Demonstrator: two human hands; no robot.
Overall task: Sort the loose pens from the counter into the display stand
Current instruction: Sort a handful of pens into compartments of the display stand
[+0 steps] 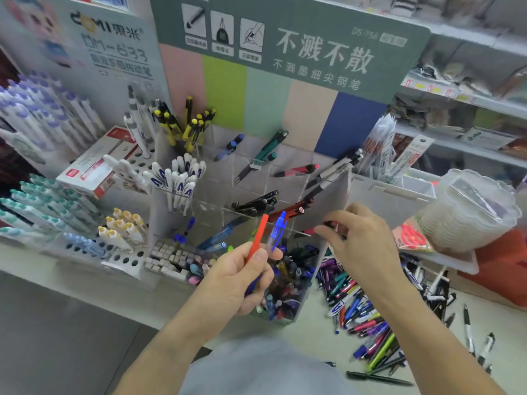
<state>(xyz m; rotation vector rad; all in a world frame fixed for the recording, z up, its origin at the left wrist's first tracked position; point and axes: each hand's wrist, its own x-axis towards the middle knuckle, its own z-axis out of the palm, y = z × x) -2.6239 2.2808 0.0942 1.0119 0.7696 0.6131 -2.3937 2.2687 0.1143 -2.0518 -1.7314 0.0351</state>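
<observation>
Pinching a red pen and a clear blue-clipped pen, the left hand is hovering near the clear acrylic display stand; the right hand is pinching a red-and-black pen.

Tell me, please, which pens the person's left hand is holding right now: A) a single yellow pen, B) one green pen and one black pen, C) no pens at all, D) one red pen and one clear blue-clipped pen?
D: the left hand grips a red pen and a clear blue-clipped pen, both pointing upward.
</observation>
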